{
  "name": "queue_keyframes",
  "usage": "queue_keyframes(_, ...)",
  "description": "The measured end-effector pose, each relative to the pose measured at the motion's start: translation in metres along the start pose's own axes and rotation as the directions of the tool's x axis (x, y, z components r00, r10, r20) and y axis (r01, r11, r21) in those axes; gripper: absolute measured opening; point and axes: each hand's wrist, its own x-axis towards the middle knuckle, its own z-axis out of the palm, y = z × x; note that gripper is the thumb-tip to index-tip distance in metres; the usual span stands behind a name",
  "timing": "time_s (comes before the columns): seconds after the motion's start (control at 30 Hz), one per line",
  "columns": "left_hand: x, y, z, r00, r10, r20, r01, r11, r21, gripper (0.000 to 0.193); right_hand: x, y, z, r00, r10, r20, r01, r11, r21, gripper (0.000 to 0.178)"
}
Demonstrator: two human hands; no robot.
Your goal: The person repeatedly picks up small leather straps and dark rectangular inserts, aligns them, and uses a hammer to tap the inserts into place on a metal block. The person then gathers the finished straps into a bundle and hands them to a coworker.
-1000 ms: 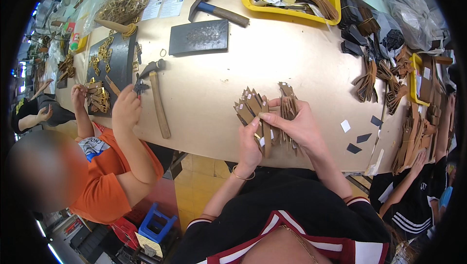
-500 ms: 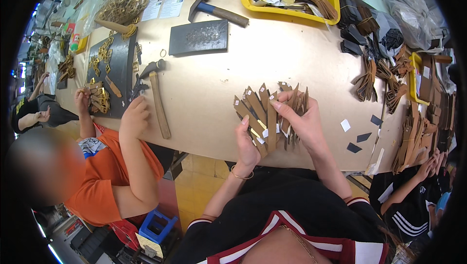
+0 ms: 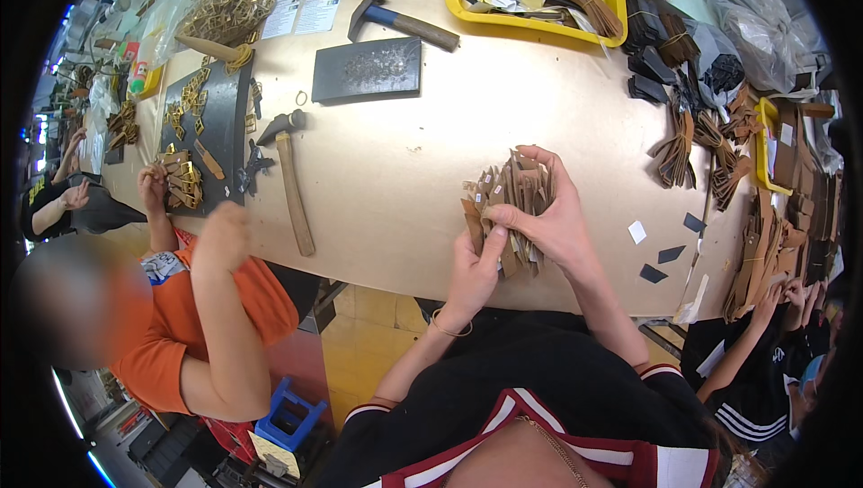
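Between both hands, just above the table's near edge, I hold a thick bunch of narrow brown leather strips [image 3: 523, 187] with pointed ends and small white labels. My right hand [image 3: 559, 220] wraps the bunch from the right, its thumb across the front and its fingers behind. On the lower left side my left hand [image 3: 476, 274] grips the strips, thumb pointing up near the right thumb. The strips stand roughly upright, pressed close together. The left hand's fingers are partly hidden behind them.
A black slab [image 3: 369, 70], a hammer [image 3: 404, 25] and a yellow tray [image 3: 539, 16] of scraps and strips lie farther back. Another hammer [image 3: 292, 182] is at left, beside a co-worker in orange [image 3: 211, 326]. Dark leather pieces [image 3: 671, 254] and strip bundles [image 3: 764, 245] lie at right.
The fanned strips have been gathered into a tighter, more upright bunch. My left hand has moved right, closer to my right hand. The co-worker's near hand has shifted left and down.
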Motion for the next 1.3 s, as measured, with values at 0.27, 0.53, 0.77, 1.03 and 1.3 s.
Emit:
queue_keyframes(0.27,-0.008,0.002,0.000,0.996,-0.086,-0.014,0.086,0.996,0.024,0.031,0.000,0.003,0.002,0.998,-0.054,-0.013,0.055,0.996,0.072,0.078)
queue_keyframes(0.53,-0.003,-0.003,-0.013,0.991,-0.123,0.050,0.129,0.984,-0.123,0.033,-0.004,-0.005,-0.004,0.998,0.053,0.030,-0.057,0.980,0.191,0.048)
queue_keyframes(0.77,-0.002,0.005,-0.007,0.988,-0.096,0.124,0.103,0.994,-0.048,0.027,-0.004,-0.008,-0.007,0.988,0.101,0.115,-0.123,0.971,0.206,0.036)
queue_keyframes(1.03,0.004,0.000,-0.006,0.999,-0.046,0.019,0.047,0.998,-0.042,0.028,-0.004,-0.009,-0.008,0.992,0.124,0.039,-0.130,0.965,0.226,0.025)
queue_keyframes(1.3,0.008,0.015,0.001,0.873,0.399,0.281,-0.486,0.662,0.570,0.055,-0.002,0.000,-0.020,0.989,0.027,0.143,-0.071,0.947,0.313,0.021)
